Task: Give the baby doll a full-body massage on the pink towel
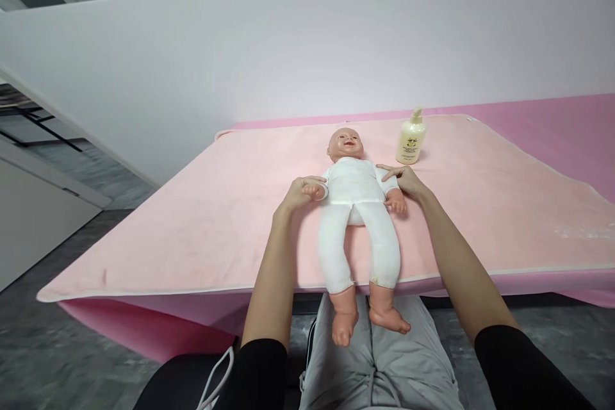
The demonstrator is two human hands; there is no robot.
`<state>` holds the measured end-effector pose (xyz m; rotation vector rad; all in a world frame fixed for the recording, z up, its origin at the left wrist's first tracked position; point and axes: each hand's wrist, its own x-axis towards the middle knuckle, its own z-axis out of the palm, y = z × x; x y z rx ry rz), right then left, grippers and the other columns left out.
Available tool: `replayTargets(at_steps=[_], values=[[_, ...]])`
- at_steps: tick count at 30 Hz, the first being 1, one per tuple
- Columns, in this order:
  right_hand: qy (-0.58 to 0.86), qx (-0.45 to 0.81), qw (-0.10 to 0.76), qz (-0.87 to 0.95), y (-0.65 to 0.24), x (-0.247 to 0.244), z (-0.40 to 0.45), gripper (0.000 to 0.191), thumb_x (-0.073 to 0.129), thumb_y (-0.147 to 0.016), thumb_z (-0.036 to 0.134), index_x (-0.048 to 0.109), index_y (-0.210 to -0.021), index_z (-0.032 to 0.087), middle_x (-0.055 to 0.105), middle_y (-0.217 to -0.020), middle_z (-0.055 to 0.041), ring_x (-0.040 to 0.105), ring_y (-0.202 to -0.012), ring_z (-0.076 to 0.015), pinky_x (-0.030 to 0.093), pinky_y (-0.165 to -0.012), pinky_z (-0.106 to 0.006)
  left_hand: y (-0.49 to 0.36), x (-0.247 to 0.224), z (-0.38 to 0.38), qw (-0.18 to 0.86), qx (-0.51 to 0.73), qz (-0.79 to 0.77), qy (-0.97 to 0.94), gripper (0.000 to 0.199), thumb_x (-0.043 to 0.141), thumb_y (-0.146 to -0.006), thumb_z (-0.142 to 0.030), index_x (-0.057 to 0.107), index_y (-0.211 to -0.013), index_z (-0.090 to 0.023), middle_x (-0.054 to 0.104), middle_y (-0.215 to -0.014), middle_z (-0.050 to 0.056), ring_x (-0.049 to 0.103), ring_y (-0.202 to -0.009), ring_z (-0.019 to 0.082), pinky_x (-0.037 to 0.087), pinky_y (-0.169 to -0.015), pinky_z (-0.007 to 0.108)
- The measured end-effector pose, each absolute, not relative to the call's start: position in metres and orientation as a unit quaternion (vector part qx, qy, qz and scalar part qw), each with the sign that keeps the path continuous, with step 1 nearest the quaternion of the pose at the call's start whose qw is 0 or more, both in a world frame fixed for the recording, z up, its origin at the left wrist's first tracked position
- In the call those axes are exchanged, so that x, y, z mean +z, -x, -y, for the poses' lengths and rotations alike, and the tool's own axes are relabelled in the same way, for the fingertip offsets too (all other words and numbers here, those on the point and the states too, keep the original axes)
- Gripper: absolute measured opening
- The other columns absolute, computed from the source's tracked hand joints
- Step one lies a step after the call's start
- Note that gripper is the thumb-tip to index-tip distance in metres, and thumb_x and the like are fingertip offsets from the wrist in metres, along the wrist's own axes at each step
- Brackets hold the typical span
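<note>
A baby doll [354,182] in a white cloth suit lies on its back, its head toward the wall and its bare feet hanging past the table's front edge. My left hand [294,195] is closed around the doll's arm on the left side, near its small hand; part of my fingers is hidden behind that arm. On the other side, my right hand [406,180] holds the doll's sleeved arm, with fingers lying over the upper part. A pale yellow pump bottle [410,141] stands upright beyond my right hand, not touching it.
A pink towel [230,218] covers much of the table, over a brighter pink cloth [567,134]. A white partition wall [307,51] rises along the back edge. Below the front edge are my grey trousers [408,359] and a black seat [168,384].
</note>
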<state>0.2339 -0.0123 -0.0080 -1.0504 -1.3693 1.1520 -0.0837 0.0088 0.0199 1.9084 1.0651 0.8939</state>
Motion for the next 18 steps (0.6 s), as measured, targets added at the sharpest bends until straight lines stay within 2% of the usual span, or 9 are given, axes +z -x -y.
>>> replayTargets(at_steps=[3,6,8,11,16,18], values=[[0.429,0.489,0.509,0.563,-0.235,-0.006,0.016,0.024,0.058,-0.053,0.013,0.074,-0.070,0.020,0.054,-0.131,-0.0051,0.045,-0.126,-0.0262,0.039,-0.103,-0.038,0.079,0.023,-0.002,0.380,0.384,-0.453,-0.709,0.039,0.060,-0.055,-0.024,0.068,-0.092,-0.012,0.069,-0.102,0.010,0.061,-0.094,0.025,0.047,-0.083,0.033],[0.430,0.474,0.527,0.559,-0.232,-0.005,0.016,0.030,0.059,-0.054,0.015,0.074,-0.080,0.020,0.058,-0.127,-0.0045,0.050,-0.121,-0.0237,0.040,-0.101,-0.036,0.075,0.025,0.000,0.401,0.406,-0.466,-0.677,0.033,0.063,-0.058,-0.026,0.067,-0.087,-0.010,0.069,-0.091,0.008,0.061,-0.087,0.024,0.047,-0.076,0.031],[0.444,0.437,0.547,0.559,-0.227,-0.005,0.013,0.033,0.061,-0.057,0.018,0.072,-0.088,0.020,0.064,-0.116,-0.0050,0.057,-0.110,-0.0221,0.044,-0.095,-0.036,0.072,0.024,-0.002,0.421,0.421,-0.451,-0.665,0.029,0.062,-0.061,-0.028,0.066,-0.083,-0.010,0.068,-0.086,0.006,0.060,-0.084,0.023,0.046,-0.075,0.030],[0.465,0.368,0.574,0.564,-0.218,-0.007,0.009,0.027,0.060,-0.063,0.024,0.070,-0.087,0.017,0.069,-0.095,-0.0045,0.061,-0.088,-0.0187,0.048,-0.080,-0.033,0.068,0.020,-0.008,0.428,0.463,-0.421,-0.652,0.032,0.060,-0.066,-0.033,0.063,-0.090,-0.011,0.067,-0.092,0.006,0.059,-0.086,0.020,0.045,-0.077,0.029],[0.504,0.318,0.587,0.547,-0.210,-0.007,0.008,0.021,0.055,-0.070,0.032,0.063,-0.081,0.016,0.061,-0.069,-0.0001,0.050,-0.060,-0.0119,0.042,-0.057,-0.025,0.063,0.012,-0.014,0.358,0.486,-0.450,-0.658,0.038,0.050,-0.078,-0.043,0.059,-0.095,-0.011,0.064,-0.095,0.009,0.056,-0.084,0.019,0.042,-0.075,0.029],[0.514,0.300,0.584,0.552,-0.207,-0.005,0.010,0.021,0.053,-0.072,0.034,0.061,-0.080,0.016,0.057,-0.065,0.0014,0.045,-0.057,-0.0109,0.038,-0.054,-0.024,0.062,0.012,-0.012,0.324,0.471,-0.473,-0.670,0.039,0.046,-0.081,-0.046,0.059,-0.092,-0.011,0.064,-0.090,0.008,0.055,-0.080,0.018,0.041,-0.072,0.029]])
